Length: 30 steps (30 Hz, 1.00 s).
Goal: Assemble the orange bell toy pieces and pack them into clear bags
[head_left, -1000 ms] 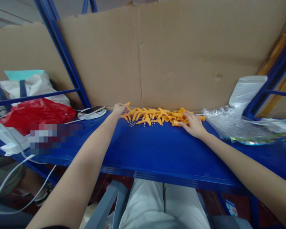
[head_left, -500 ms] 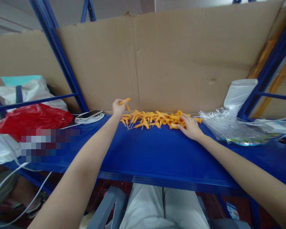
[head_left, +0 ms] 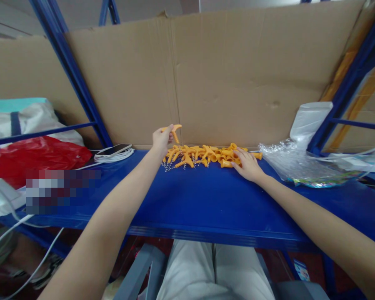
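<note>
A heap of several orange plastic corkscrew-like pieces (head_left: 206, 155) with small metal spirals lies at the back of a blue shelf (head_left: 206, 200), against a cardboard wall. My left hand (head_left: 162, 139) is closed on one orange piece (head_left: 175, 130), held up above the left end of the heap. My right hand (head_left: 246, 164) rests on the shelf at the heap's right end, its fingers on the orange pieces there; whether they grip one is hidden.
A phone on a coiled white cable (head_left: 114, 152) lies left of the heap. Further left sit a red bag (head_left: 34, 156) and a white tote (head_left: 34, 121). Crumpled clear plastic bags (head_left: 296, 166) lie to the right. Blue rack posts (head_left: 71, 75) stand at both sides.
My left hand has lifted one orange piece off the left end of the heap and raised it. My right hand has stayed on the right end.
</note>
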### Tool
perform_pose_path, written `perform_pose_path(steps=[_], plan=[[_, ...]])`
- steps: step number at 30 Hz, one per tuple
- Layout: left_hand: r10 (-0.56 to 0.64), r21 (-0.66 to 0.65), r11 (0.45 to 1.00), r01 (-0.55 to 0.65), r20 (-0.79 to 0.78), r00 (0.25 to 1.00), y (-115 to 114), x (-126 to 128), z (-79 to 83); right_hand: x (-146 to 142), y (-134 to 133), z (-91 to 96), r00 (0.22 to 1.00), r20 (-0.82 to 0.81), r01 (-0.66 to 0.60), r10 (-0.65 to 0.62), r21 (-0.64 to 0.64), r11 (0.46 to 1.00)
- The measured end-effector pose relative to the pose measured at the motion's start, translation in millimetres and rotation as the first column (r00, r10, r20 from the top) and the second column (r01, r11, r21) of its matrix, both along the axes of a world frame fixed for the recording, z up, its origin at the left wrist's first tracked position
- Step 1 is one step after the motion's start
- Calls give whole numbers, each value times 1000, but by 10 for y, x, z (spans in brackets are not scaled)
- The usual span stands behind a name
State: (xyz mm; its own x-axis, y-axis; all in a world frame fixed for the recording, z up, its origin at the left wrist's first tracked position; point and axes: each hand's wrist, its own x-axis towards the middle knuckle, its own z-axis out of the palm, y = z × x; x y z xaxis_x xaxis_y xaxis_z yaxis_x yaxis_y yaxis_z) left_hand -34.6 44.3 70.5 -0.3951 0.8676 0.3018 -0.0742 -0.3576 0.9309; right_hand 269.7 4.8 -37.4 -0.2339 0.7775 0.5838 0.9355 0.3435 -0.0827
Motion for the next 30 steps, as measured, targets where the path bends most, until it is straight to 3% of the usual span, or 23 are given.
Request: perform_pose_path(steps=[4, 8, 13, 16, 19, 23, 30], plan=[[-187, -99, 976, 192, 58, 981, -101, 275, -46, 1, -8, 4, 1000, 11, -1, 1, -4, 1000], [-295, -154, 939, 309, 104, 950, -204, 472, -246, -6, -16, 33, 1000, 6, -13, 13, 3, 1000], [-312, -257, 915, 313, 46, 949, -270, 530, -518, -91, -10, 249, 995, 86, -58, 58, -9, 998], [-305, -281, 913, 297, 14, 952, -271, 523, -587, -201, 8, 434, 981, 178, -60, 80, -115, 992], [-337, -264, 908, 326, 4, 942, -276, 528, -608, -303, 17, 519, 991, 122, -37, 57, -159, 987], [-398, -264, 886, 382, -8, 917, -313, 558, -622, -346, -28, 434, 991, 109, -76, 78, -28, 997], [-455, -266, 856, 444, 20, 890, -384, 616, -629, -303, -96, 295, 988, 123, -77, 91, -117, 990]])
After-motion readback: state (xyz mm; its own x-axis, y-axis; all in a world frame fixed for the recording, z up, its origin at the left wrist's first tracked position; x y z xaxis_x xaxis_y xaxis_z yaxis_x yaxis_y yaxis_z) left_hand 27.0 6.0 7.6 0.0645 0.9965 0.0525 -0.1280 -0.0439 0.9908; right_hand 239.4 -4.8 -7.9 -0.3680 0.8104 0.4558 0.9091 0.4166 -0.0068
